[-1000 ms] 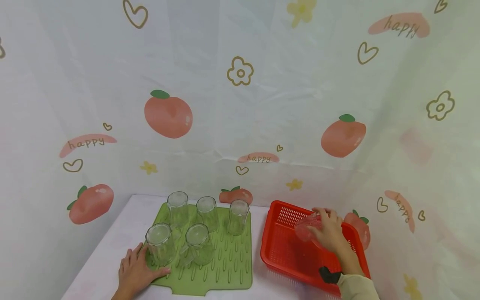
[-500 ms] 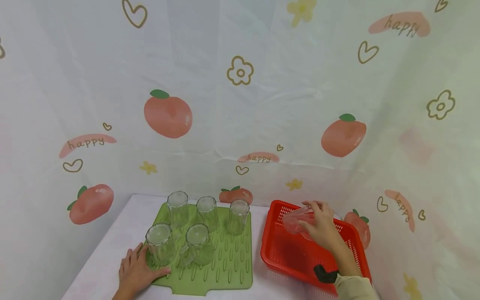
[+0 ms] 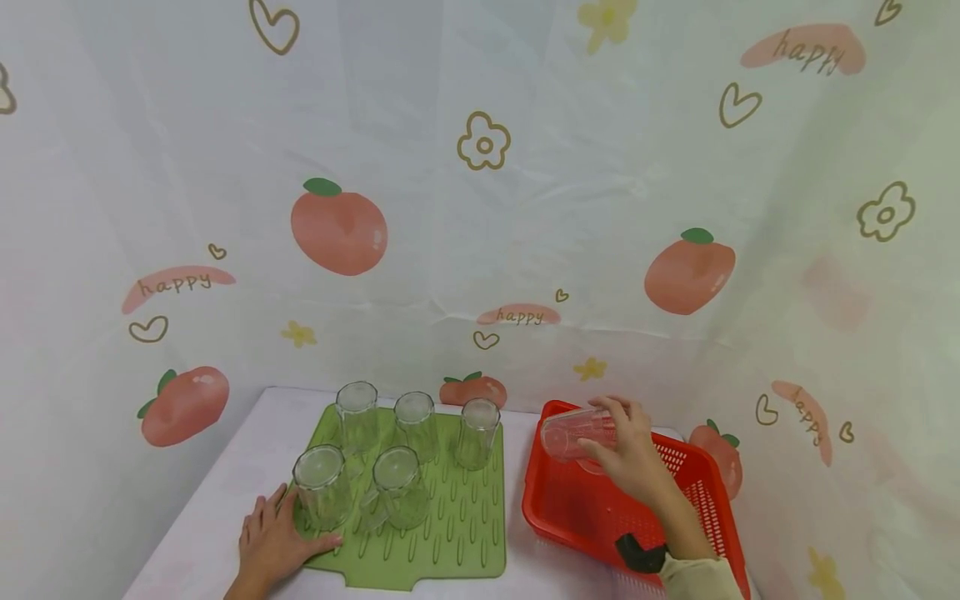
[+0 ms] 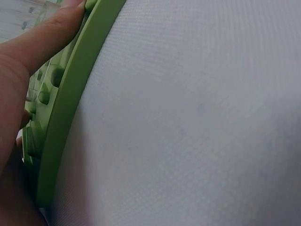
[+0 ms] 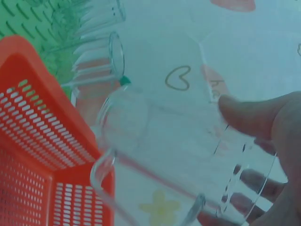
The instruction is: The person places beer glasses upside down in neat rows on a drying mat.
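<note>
My right hand point(image 3: 626, 454) grips a clear glass point(image 3: 573, 433) lying on its side in the air over the far left corner of the red basket point(image 3: 558, 521). In the right wrist view the glass point(image 5: 188, 155) fills the frame, my fingers point(image 5: 263, 117) curled round it above the basket point(image 5: 33, 141). My left hand point(image 3: 272, 542) lies flat on the near left corner of the green drying mat point(image 3: 450, 533). Its thumb point(image 4: 42, 37) presses the mat's edge point(image 4: 70, 108) in the left wrist view. Several glasses stand upside down on the mat, the nearest point(image 3: 321, 487) just beyond my left fingers.
The mat and basket sit side by side on a white table point(image 3: 210, 500) closed in by a curtain point(image 3: 480, 208) printed with peaches. A narrow strip of table shows between mat and basket. The mat's right half point(image 3: 468, 517) holds no glasses.
My right hand has lifted the glass up and to the left, from inside the basket to above its far left corner. The left hand has stayed put.
</note>
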Available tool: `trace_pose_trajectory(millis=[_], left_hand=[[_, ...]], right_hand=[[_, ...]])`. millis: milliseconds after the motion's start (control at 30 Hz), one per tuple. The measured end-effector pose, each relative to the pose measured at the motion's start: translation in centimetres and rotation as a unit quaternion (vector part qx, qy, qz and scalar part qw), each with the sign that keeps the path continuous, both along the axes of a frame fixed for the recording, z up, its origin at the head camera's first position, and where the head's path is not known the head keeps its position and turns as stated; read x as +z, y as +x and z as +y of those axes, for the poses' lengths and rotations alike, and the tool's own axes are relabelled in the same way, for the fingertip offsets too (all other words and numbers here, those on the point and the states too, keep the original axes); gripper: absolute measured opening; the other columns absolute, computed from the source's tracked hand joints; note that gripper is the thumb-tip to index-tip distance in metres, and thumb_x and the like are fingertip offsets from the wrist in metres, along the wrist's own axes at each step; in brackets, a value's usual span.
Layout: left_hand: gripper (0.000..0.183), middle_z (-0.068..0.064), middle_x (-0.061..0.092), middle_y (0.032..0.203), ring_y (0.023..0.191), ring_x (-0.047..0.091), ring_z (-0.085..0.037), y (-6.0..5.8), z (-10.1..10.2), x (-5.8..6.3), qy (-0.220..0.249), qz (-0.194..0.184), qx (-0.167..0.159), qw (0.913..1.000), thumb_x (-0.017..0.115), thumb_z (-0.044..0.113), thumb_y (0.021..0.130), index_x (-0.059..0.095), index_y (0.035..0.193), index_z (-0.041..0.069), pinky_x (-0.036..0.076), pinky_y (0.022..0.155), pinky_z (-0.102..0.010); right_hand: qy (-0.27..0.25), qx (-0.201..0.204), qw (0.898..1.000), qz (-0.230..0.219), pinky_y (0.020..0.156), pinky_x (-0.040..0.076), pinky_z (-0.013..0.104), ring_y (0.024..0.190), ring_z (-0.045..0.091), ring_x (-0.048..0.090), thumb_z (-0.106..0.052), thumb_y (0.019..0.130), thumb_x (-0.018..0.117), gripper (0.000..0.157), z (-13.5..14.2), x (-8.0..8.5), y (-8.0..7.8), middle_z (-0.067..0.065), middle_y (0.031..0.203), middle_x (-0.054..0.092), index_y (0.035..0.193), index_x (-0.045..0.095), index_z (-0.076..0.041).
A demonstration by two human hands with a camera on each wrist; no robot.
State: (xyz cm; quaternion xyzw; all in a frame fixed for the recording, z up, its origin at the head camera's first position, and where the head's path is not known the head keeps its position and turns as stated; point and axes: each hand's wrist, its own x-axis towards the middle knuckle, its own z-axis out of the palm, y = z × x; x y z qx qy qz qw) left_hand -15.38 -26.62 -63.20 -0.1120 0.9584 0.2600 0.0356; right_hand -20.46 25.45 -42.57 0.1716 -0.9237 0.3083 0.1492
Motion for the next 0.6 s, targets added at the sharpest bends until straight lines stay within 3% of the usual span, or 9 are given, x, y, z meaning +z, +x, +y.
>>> trace_pose_trajectory(millis=[233,400,600], left_hand=[[0.134,-0.034,0.016,0.16,0.146,0.006,-0.062,-0.1,0.0,0.3,0.003,-0.012,-0.001,0.9999,0.078,0.078,0.063,0.029,0.153,-0.008,0.008,0.115,-0.078],[0.134,-0.035,0.017,0.159,0.146,0.007,-0.062,0.0,0.0,0.5,0.004,-0.011,-0.002,0.9999,0.078,0.078,0.063,0.03,0.153,-0.009,0.008,0.115,-0.078],[0.134,-0.035,0.016,0.16,0.146,0.007,-0.062,0.0,0.1,0.5,0.003,-0.012,-0.004,0.9999,0.078,0.078,0.064,0.028,0.153,-0.009,0.009,0.116,-0.078]], right_hand=[[-0.057,0.013,0.998,-0.034,0.088,0.059,0.034,0.121,0.029,0.051,-0.024,0.088,0.082,0.064,-0.9,0.1,0.1,0.013,0.141,0.043,0.142,0.049,-0.018],[-0.091,0.038,0.995,-0.023,0.095,0.057,0.038,0.125,0.027,0.05,-0.024,0.089,0.081,0.062,-1.6,-0.3,0.1,0.01,0.139,0.046,0.142,0.05,-0.019],[-0.158,0.07,0.984,-0.047,0.089,0.058,0.024,0.124,0.034,0.053,-0.02,0.092,0.078,0.061,-2.4,-1.1,0.1,0.012,0.138,0.048,0.143,0.046,-0.012]])
